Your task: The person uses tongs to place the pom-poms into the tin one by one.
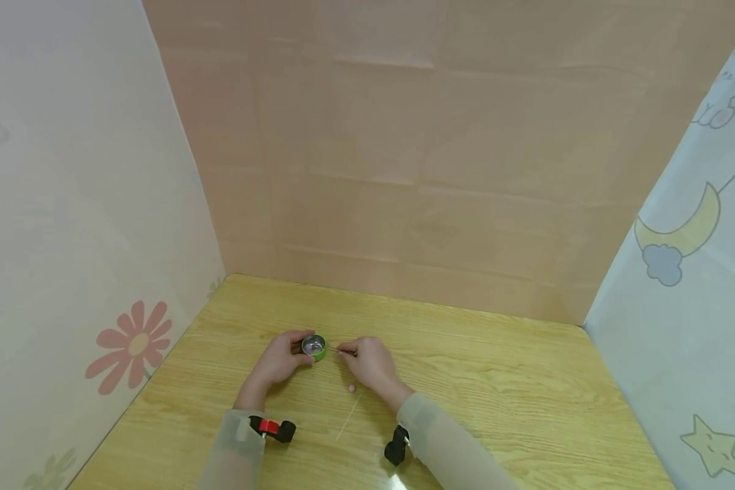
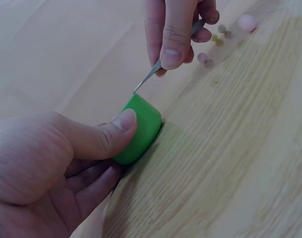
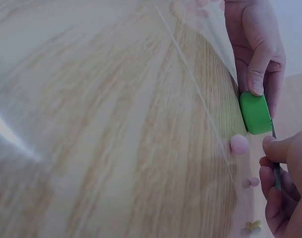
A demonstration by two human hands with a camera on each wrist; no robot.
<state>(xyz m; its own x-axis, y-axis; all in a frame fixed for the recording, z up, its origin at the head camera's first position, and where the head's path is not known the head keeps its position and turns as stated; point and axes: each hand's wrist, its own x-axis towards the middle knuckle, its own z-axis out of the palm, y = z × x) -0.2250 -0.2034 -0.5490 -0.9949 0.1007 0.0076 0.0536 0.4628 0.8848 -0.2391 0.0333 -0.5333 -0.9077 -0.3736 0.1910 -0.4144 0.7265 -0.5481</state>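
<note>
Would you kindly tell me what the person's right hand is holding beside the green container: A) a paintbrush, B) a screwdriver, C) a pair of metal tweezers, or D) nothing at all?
C: the right hand pinches thin metal tweezers whose tip meets the rim of the green container, which the left hand grips.

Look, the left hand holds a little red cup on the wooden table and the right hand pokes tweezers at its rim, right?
Not red: the little cup is green, as the left wrist view shows. The left hand holds it on the wooden table while the right hand puts the tweezers to its rim.
</note>
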